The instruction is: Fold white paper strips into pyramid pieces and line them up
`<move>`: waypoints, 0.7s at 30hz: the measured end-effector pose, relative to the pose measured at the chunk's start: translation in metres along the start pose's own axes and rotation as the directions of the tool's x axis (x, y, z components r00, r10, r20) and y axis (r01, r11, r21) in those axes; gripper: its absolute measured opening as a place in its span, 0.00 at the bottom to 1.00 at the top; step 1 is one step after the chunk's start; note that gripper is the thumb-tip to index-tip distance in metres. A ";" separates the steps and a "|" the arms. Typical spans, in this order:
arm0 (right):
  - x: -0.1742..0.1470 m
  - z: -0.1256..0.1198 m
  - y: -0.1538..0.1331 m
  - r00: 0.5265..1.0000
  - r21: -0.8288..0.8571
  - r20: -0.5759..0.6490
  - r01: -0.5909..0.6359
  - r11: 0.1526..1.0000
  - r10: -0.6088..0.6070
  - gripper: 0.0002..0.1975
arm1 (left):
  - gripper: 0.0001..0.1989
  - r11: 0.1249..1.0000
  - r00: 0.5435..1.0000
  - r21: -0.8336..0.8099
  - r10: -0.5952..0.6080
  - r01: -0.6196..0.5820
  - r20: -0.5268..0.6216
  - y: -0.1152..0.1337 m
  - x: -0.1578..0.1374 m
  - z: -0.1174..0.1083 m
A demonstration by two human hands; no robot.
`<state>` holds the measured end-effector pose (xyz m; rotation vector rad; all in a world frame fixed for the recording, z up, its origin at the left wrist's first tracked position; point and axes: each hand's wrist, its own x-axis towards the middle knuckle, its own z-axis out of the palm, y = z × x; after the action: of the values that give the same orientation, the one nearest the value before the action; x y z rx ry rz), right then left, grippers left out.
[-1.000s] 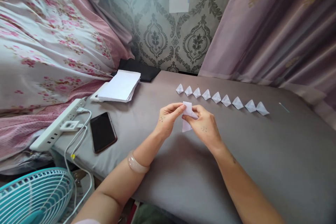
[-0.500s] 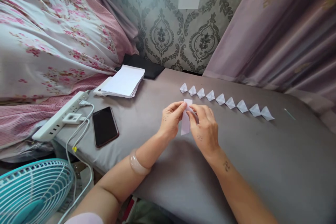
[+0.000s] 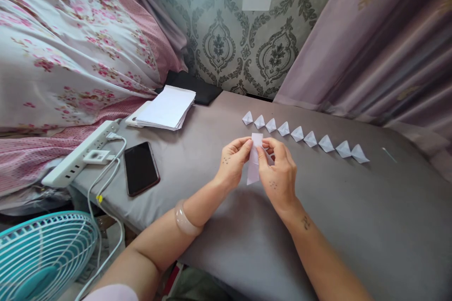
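A narrow folded strip of white paper (image 3: pixel 253 171) is held upright between my two hands above the grey-covered table. My left hand (image 3: pixel 235 162) pinches its left edge, thumb on the near face. On the opposite edge, my right hand (image 3: pixel 278 167) grips it with the thumb pressed against the front and the fingers behind. A crease crosses the strip around its middle, and its lower end hangs free. Beyond the hands, several small folded paper shapes (image 3: pixel 297 134) stand in a slanting row, each with a pointed top.
Left of my hands lie a black phone (image 3: pixel 141 168) and a stack of white paper (image 3: pixel 165 109). A white power strip (image 3: pixel 81 154) with cables sits at the table's left edge, above a turquoise fan (image 3: pixel 45 258). A thin stick (image 3: pixel 389 154) lies far right.
My right thumb has moved up along the strip, and both hands have shifted slightly right with it. The row of paper shapes stays as it was.
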<state>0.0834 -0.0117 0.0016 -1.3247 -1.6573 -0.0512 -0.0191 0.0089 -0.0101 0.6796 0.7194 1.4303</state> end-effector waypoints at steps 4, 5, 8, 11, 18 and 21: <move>-0.001 0.000 0.001 0.997 -0.066 0.039 0.075 0.995 -0.072 0.11 | 0.13 1.000 1.000 -0.003 0.003 -0.003 -0.014 -0.001 0.000 0.000; -0.001 0.000 0.001 0.996 -0.083 0.050 0.082 0.993 -0.078 0.13 | 0.14 1.000 1.000 0.003 0.003 -0.003 -0.017 -0.001 0.000 0.000; -0.002 0.001 0.002 0.993 -0.121 0.067 0.109 0.987 -0.101 0.15 | 0.14 1.000 1.000 0.019 -0.009 0.009 -0.017 -0.002 0.001 -0.001; -0.003 0.001 0.002 0.989 -0.137 0.071 0.138 0.981 -0.130 0.17 | 0.15 1.000 1.000 0.022 -0.017 0.017 -0.014 -0.003 0.001 -0.001; -0.004 0.003 0.001 0.984 -0.122 0.085 0.166 0.978 -0.157 0.18 | 0.15 1.000 1.000 0.015 -0.014 0.014 -0.018 -0.004 0.002 -0.001; -0.004 0.003 0.002 0.986 -0.090 0.092 0.146 0.985 -0.138 0.18 | 0.15 1.000 1.000 0.013 -0.011 0.011 -0.019 -0.003 0.002 -0.001</move>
<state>0.0823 -0.0119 -0.0034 -1.2940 -1.8408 -0.1636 -0.0179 0.0106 -0.0135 0.6718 0.7470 1.4244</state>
